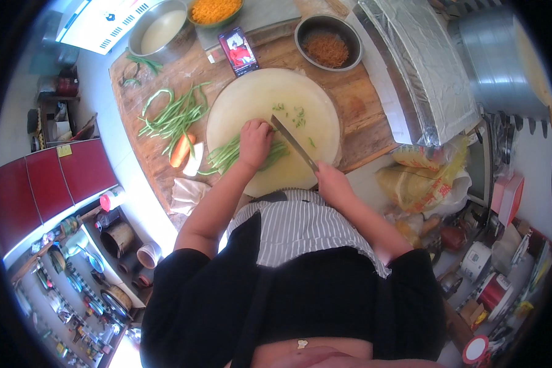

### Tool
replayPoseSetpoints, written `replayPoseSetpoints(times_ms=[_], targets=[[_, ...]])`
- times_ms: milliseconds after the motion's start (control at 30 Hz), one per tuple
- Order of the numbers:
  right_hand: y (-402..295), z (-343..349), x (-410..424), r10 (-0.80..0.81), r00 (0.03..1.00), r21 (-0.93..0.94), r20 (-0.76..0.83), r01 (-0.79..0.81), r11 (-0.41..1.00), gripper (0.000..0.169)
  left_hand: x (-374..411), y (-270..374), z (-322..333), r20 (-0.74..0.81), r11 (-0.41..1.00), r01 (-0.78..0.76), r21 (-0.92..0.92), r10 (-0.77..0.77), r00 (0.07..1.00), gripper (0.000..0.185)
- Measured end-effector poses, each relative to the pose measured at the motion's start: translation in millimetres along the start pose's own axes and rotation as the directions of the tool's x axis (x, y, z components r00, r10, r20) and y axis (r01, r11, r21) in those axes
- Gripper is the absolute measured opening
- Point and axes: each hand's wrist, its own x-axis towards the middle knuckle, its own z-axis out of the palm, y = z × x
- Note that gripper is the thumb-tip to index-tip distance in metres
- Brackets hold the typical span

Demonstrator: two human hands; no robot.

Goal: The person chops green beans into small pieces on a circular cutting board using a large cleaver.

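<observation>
On a round, pale cutting board (pixel 267 89), my left hand (pixel 255 141) presses down over a bundle of long green beans (pixel 225 154). The bundle pokes out on both sides of that hand. My right hand (pixel 333 181) grips the handle of a kitchen knife (pixel 295 143), whose blade slants up and left across the board. The blade's tip is close to my left fingertips. Small chopped green pieces (pixel 299 117) are scattered beyond the blade. More long beans (pixel 177 115) lie loose on the wooden table left of the board.
A carrot piece (pixel 182 151), a white vegetable piece (pixel 193 159) and a cloth (pixel 188 195) lie left of the board. Behind it are a phone (pixel 238 51), a bowl of brown shreds (pixel 326 49), a pot (pixel 160 30) and a bowl of orange bits (pixel 216 10). A foil-covered box (pixel 414 69) stands right.
</observation>
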Motion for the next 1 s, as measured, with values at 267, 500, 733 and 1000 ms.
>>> replayPoseSetpoints(times_ms=[267, 500, 733, 1000], targets=[[-5.2, -8.5, 13.2, 0.037, 0.996, 0.086, -0.076, -0.03, 0.996, 0.021, -32.0, -6.9, -42.2, 0.122, 0.962, 0.099, 0.256, -0.134, 0.984, 0.073], [-21.5, -11.1, 35.1, -0.048, 0.993, 0.038, -0.105, 0.052, 0.998, 0.026, -80.3, 5.4, -36.1, 0.182, 0.961, 0.066, 0.27, -0.118, 0.976, 0.071], [-14.9, -18.1, 32.6, -0.056, 0.99, 0.039, -0.127, 0.062, 0.997, 0.024, -92.2, 6.8, -13.3, 0.078, 0.922, 0.157, 0.353, -0.196, 0.977, 0.071], [-2.3, -10.7, 18.3, -0.011, 0.999, 0.219, -0.044, 0.02, 0.976, 0.021, -71.7, -3.5, -35.2, -0.06, 0.866, 0.361, 0.345, -0.364, 0.929, 0.074]])
